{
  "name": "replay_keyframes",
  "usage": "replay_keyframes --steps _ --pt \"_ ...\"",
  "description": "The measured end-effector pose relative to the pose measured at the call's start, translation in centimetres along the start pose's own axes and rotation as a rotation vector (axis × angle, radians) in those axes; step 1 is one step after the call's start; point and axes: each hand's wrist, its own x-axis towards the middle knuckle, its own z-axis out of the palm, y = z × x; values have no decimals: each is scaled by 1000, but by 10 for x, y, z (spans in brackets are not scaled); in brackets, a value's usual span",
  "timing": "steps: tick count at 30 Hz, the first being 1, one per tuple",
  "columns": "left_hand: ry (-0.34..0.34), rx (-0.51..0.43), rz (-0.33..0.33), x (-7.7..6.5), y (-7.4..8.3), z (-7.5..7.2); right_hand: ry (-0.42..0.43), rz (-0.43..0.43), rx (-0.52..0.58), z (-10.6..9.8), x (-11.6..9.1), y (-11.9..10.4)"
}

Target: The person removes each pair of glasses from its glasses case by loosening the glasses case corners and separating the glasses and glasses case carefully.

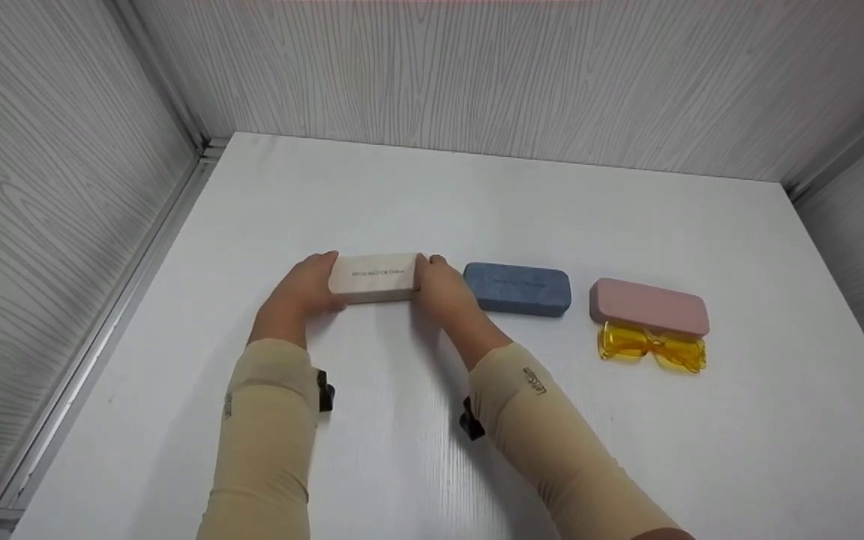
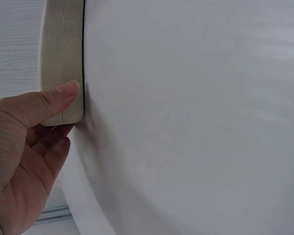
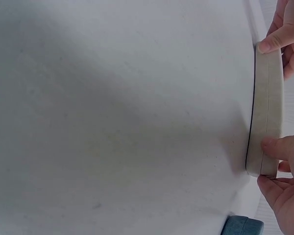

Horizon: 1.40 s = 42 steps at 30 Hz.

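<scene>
A cream-white glasses case [image 1: 374,273] with small dark lettering on its lid lies on the white table. My left hand [image 1: 303,289] grips its left end, the thumb pressed to the front side in the left wrist view. At the opposite end my right hand [image 1: 448,292] holds the same case between thumb and fingers. The case's front side [image 3: 267,98], with a thin seam along it, shows in the right wrist view and looks closed. Just right of my right hand sits a blue glasses case [image 1: 518,289].
Farther right lies a pink glasses case [image 1: 649,306]. Yellow-tinted glasses [image 1: 652,348] lie directly in front of it. Wood-grain panels [image 1: 477,82] wall the table [image 1: 402,450] at the back and sides.
</scene>
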Motion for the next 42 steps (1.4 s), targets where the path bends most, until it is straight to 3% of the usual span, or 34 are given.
replay_keyframes --steps 9,18,29,42 --pt "-40 11 15 0 1 -1 -2 -34 -2 -8 -7 4" --pt "29 1 82 1 11 -7 47 -113 70 -32 -18 28" --pt "70 -49 138 3 56 -3 79 -33 166 -64 -26 86" --pt "66 -73 195 5 102 18 131 -44 242 -80 -52 148"
